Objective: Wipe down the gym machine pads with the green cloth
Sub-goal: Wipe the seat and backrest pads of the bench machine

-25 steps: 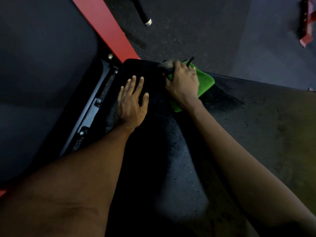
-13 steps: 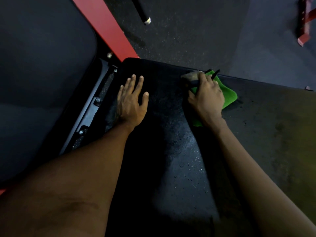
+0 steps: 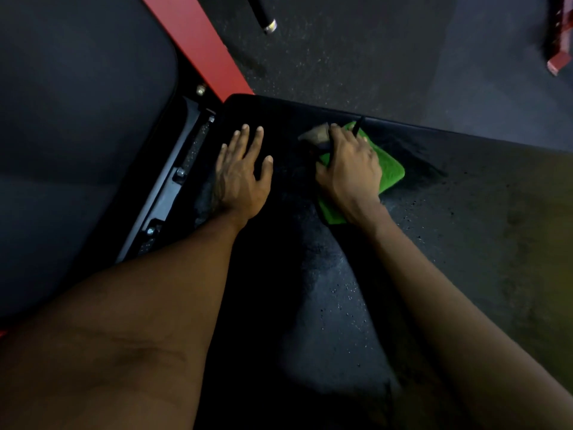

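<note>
Wiping pad [image 3: 297, 321] far edge: R hand [image 3: 350, 169] curled on cloth [image 3: 392, 173], L hand [image 3: 240, 178] flat; near specks [image 3: 350, 301] remain, prob. ~1/2 left.

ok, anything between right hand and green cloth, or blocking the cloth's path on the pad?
Right hand sits directly on the green cloth, a brush under its fingers. Left hand lies flat on the pad left of the cloth, likely blocking a leftward sweep.

Dim light; dark speckled rubber floor [image 3: 356, 57]; red frame beam [image 3: 198, 48]; red bracket [image 3: 559, 62] far right.
</note>
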Motion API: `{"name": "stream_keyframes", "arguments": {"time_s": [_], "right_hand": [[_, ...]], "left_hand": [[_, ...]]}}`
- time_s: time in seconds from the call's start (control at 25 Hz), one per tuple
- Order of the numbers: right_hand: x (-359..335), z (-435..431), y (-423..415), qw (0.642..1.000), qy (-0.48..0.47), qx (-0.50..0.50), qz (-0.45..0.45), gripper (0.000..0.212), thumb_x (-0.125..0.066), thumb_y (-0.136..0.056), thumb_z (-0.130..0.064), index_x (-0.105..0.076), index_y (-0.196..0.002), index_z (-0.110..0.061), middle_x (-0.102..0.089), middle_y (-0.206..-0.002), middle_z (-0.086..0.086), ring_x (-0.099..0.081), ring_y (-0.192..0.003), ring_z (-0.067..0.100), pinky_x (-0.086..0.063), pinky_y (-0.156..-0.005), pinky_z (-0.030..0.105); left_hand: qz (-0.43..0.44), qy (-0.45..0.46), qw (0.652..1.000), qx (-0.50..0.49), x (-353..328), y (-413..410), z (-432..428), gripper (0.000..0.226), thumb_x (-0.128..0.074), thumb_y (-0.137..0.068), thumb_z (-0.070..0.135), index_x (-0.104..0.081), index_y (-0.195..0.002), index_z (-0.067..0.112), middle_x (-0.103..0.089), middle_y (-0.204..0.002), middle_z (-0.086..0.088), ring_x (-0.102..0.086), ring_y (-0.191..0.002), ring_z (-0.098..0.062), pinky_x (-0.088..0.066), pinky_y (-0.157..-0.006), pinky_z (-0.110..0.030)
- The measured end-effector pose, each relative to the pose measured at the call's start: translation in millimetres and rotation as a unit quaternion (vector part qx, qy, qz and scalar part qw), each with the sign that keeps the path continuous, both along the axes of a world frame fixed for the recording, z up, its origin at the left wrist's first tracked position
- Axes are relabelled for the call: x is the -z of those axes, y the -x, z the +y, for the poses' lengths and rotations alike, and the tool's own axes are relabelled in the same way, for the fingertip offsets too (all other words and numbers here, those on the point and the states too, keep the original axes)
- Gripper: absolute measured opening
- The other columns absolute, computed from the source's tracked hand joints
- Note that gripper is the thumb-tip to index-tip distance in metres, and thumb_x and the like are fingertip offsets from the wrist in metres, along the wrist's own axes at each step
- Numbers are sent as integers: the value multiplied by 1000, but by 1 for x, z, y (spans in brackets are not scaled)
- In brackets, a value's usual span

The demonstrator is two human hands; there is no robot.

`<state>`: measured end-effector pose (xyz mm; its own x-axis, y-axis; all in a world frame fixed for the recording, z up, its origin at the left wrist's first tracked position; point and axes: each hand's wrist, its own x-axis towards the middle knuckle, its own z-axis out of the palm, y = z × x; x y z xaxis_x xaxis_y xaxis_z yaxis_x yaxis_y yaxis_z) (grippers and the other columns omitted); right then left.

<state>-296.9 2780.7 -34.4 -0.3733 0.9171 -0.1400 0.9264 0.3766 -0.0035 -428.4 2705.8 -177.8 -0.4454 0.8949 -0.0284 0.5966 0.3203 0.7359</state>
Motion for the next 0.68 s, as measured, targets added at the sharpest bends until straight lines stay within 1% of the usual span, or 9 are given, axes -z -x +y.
{"name": "stream_keyframes", "arguments": {"time_s": [0.08,0.16,0.28,0.4,0.48,0.56,0.68], "right_hand": [[-1,2,4,1000,-2,12,3,61,-58,-89,-40,-50,-141,-9,-58,-136,11,-50,-128,36,-38,-108,45],[-6,-18,-7,1000,17,1,1,65,-58,-89,-44,-47,-144,-11,-56,-140,10,-49,-129,35,-38,-110,45],[-16,-70,-40,998,32,-52,-2,66,-61,-88,-46,-48,-145,-15,-50,-149,4,-48,-135,32,-33,-117,43],[-15,-83,-55,998,27,-54,11,65,-59,-88,-53,-51,-143,-19,-51,-149,-2,-47,-137,25,-29,-119,37],[-12,-76,-44,999,20,-36,31,63,-62,-89,-50,-53,-141,-16,-54,-146,2,-48,-135,28,-28,-118,37],[-13,-70,-31,999,20,-26,42,63,-62,-90,-48,-52,-141,-13,-54,-145,6,-46,-136,32,-29,-117,39],[-12,-68,-24,999,28,-12,42,64,-60,-91,-49,-49,-143,-14,-55,-143,7,-44,-135,35,-33,-113,41]], "left_hand": [[5,0,1000,2,0,0,2,61,-32,-101,46,-33,-157,23,-27,-164,-7,-20,-153,-21,-11,-124,-39],[5,-1,1000,4,0,0,2,61,-32,-101,46,-34,-156,23,-28,-164,-7,-21,-153,-22,-12,-124,-40],[4,-2,1000,6,-1,1,2,62,-32,-100,46,-34,-157,23,-27,-164,-8,-20,-153,-22,-12,-124,-40],[0,3,1000,8,-3,2,1,61,-34,-101,45,-32,-157,23,-25,-165,-8,-18,-153,-21,-10,-124,-40],[3,7,1000,12,-5,2,0,59,-36,-102,43,-31,-157,22,-24,-165,-8,-17,-154,-21,-9,-124,-39],[-4,17,999,27,-10,5,-1,58,-37,-104,40,-30,-158,20,-21,-166,-9,-15,-154,-21,-6,-124,-38],[-8,16,1000,20,-24,6,-4,55,-35,-106,35,-31,-157,12,-22,-165,-12,-15,-154,-23,-5,-124,-36]]}}
